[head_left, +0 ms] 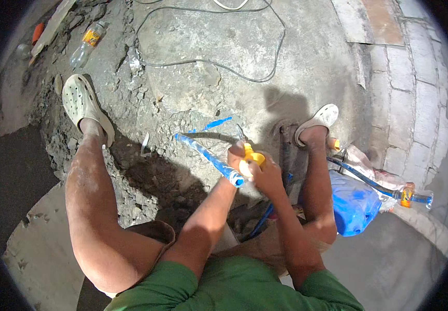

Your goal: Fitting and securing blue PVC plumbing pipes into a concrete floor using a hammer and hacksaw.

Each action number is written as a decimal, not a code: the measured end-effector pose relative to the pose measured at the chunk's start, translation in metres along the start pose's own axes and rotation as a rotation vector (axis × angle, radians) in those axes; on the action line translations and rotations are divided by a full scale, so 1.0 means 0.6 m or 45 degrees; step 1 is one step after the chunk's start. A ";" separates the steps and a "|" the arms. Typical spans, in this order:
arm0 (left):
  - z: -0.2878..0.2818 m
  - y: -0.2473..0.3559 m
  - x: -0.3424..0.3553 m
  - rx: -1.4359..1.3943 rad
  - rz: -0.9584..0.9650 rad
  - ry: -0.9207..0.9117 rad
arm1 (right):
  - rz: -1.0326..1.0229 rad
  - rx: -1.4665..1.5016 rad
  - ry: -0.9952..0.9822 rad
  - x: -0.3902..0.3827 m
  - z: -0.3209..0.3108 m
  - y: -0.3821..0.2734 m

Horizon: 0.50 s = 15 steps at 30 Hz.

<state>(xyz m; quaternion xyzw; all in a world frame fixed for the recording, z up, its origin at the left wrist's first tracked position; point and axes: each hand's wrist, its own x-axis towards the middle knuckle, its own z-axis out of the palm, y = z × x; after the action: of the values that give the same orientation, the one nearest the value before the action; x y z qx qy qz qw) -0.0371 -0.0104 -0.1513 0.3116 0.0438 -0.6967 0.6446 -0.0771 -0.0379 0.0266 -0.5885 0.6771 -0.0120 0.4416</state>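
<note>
Between my knees, both hands are close together around a yellow plastic thing [255,157] with a round, flared end; its exact kind is hard to make out. My left hand [236,155] has its fingers closed about its far side. My right hand [268,179] grips it from the near right, thumb and fingers curled in. A blue pipe [206,156], smeared whitish, slants across beside my left hand, its open near end by my left wrist. Beyond it a shorter blue piece [217,123] lies on the floor. A thin dark rod end [240,131] shows just past my left hand.
Broken rubble [133,199] spreads at left, with a clear plastic bottle [85,45] farther off. A dark cable [203,62] loops across the concrete. At right are a blue plastic container [355,205], a dark blue hose [366,178] and a block wall [402,98]. White clogs [83,101] cover my feet.
</note>
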 end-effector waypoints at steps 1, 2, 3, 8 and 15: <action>0.006 0.002 0.011 -0.010 -0.014 -0.011 | -0.128 -0.302 0.086 0.013 0.008 0.017; 0.059 0.023 0.023 -0.235 -0.287 -0.089 | -0.219 -0.629 0.196 0.024 -0.008 0.043; 0.061 0.079 0.027 -0.413 -0.486 -0.102 | -0.242 -0.609 0.172 0.036 0.015 0.016; 0.006 0.095 0.085 -0.603 -0.570 0.101 | -0.234 0.194 0.075 0.074 0.038 -0.054; 0.037 0.072 0.041 -0.256 -0.462 0.045 | 0.042 0.888 -0.116 0.049 0.030 0.029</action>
<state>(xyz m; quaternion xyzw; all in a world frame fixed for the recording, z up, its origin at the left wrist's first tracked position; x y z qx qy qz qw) -0.0047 -0.0495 -0.1306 0.2450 0.1798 -0.7879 0.5356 -0.0772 -0.0471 -0.0111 -0.3912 0.6212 -0.2092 0.6460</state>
